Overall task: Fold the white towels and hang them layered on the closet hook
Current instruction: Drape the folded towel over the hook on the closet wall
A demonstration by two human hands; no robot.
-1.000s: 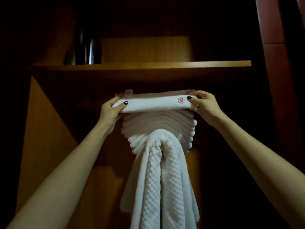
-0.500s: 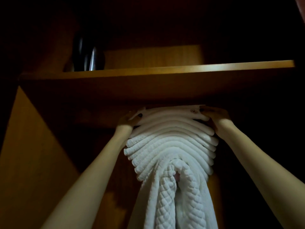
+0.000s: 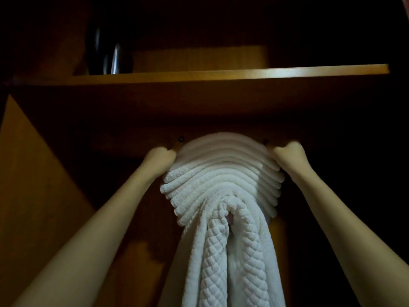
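top towel (image 3: 223, 138) now arches; left hand (image 3: 160, 156), nine o'clock, and right hand (image 3: 287, 154), three, clench its ends; uneven pull may unseat it.

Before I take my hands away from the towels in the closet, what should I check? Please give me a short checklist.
1. Hands: ok. The left hand and the right hand touch the two ends of the top folded white towel.
2. Grip: cannot tell; the fingertips are hidden behind the towels.
3. Layers: ok. The stacked white ribbed towels arch evenly, one over another.
4. Hook: cannot tell; the towels cover the closet hook.
5. Centre: ok. The long quilted white towel hangs down in the middle.
6. Clearance: ok. The top towel sits below the wooden shelf.
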